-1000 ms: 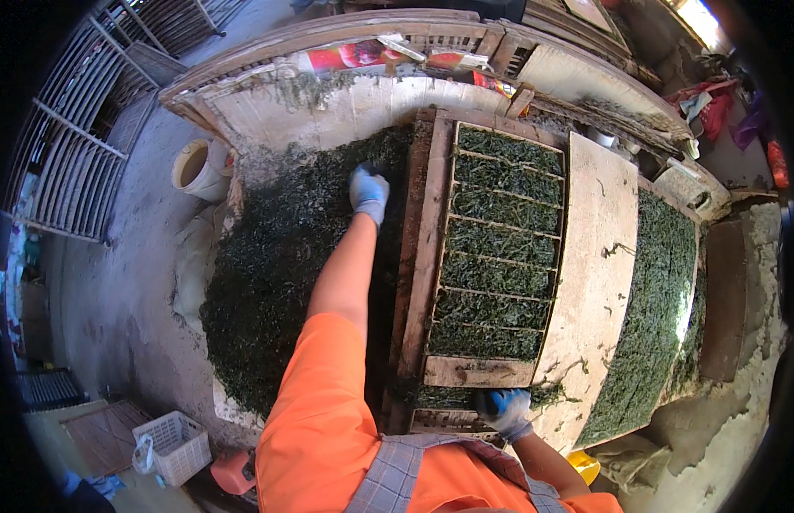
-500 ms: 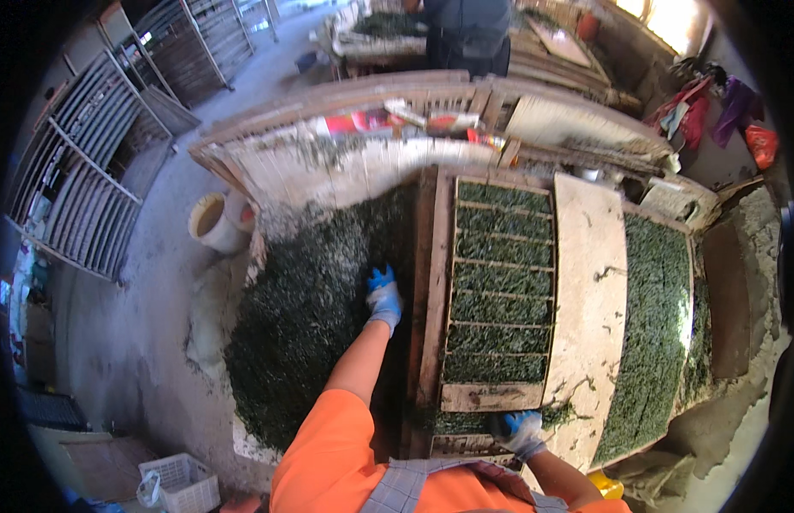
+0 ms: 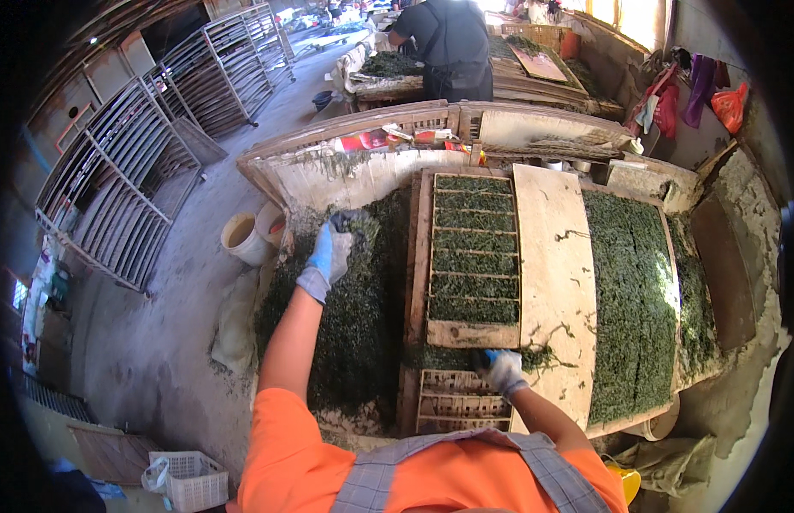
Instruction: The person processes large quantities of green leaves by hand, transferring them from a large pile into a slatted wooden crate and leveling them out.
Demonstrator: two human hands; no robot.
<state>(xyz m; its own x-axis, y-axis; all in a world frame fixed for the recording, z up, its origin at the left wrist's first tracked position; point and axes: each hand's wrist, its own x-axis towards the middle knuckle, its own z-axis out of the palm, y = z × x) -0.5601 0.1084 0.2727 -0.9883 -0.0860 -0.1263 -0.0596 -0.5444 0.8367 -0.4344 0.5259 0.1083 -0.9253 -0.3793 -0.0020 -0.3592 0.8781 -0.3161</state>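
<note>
My left hand (image 3: 327, 256), in a blue and white glove, reaches to the far part of a heap of dark green shreds (image 3: 346, 316) that look like seaweed. Its fingers curl round a dark clump of shreds (image 3: 359, 226). My right hand (image 3: 503, 373), gloved the same way, rests at a strip of green shreds below the near end of a slatted wooden frame (image 3: 474, 335); its fingertips are partly hidden. Green shreds fill the compartments of that frame. Right of it lies a pale board (image 3: 554, 256) with stray shreds, then a wide dark green layer (image 3: 629, 308).
A crate (image 3: 464, 402) sits below the frame, near my body. Wooden boards (image 3: 363, 171) wall the far side. White buckets (image 3: 243, 239) and slatted racks (image 3: 115, 205) stand left. A person (image 3: 452, 51) works at another table ahead. Bags (image 3: 729, 107) hang right.
My left hand has moved away and leftward over the heap, and its spread fingers have curled round a clump. My right hand stays by the frame's near end. The whole view has shifted.
</note>
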